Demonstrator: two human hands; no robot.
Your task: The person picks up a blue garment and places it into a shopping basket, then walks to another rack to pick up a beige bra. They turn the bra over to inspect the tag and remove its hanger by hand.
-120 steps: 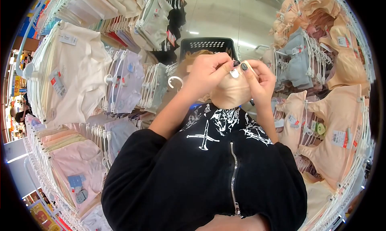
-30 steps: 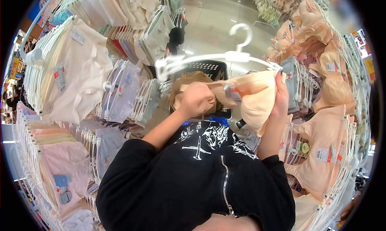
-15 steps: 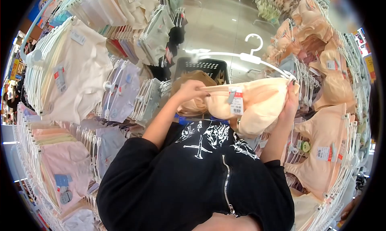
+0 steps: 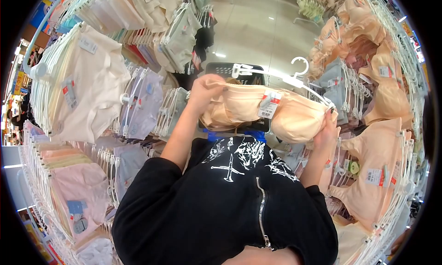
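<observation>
Garment racks on both your sides, shiny pale floor (image 4: 251, 27) between.
On your left hang cream briefs (image 4: 92, 92) with red-and-white tags, lilac briefs (image 4: 143, 103) beside them, pink briefs (image 4: 83, 184) lower down, black garments (image 4: 204, 41) farther off; on your right, tagged peach bras (image 4: 368, 161), grey-blue bras (image 4: 332, 83) above them, and pale green garments (image 4: 307, 4) near the view's top edge.

Black shirt (image 4: 184, 209) with white print (image 4: 228, 168) at six o'clock; peach bra (image 4: 297, 120) between two and three, its tag (image 4: 268, 106) red and white; white hanger (image 4: 292, 80) at two; pink underpants (image 4: 85, 184) at eight.
</observation>
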